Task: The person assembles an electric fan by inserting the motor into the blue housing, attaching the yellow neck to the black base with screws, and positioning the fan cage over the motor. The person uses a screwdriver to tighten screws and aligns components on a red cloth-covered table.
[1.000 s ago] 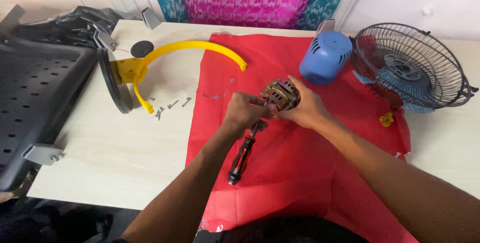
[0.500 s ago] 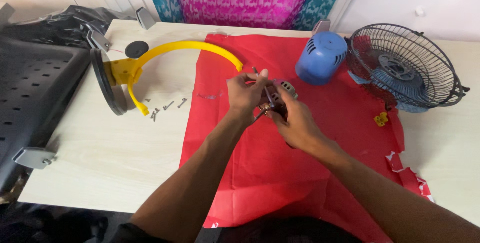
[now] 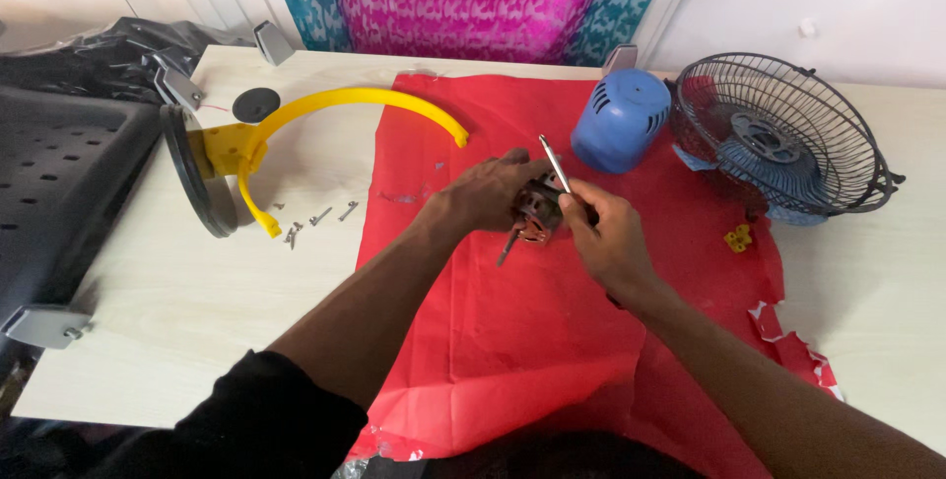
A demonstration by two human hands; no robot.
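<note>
A small fan motor [image 3: 535,215] with copper windings is held just above the red cloth [image 3: 512,331]. My left hand [image 3: 485,193] grips it from the left, and its shaft sticks out down-left. My right hand [image 3: 609,235] is closed round a screwdriver [image 3: 552,162]. The handle is hidden in my fist, and the metal shaft slants up to the left over the motor. Both hands meet at the motor above the middle of the cloth.
A blue motor cover [image 3: 621,119] and a black wire fan grille [image 3: 778,134] lie at the back right, with a small yellow part [image 3: 736,238] near them. A yellow arc bracket on a black round base [image 3: 296,114] and loose screws [image 3: 315,215] lie to the left. A black perforated chair [image 3: 59,173] stands past the table's left edge.
The screwdriver has gone from my left hand to my right. The motor has gone from my right hand to my left. The screwdriver's tip now points up instead of its handle hanging down.
</note>
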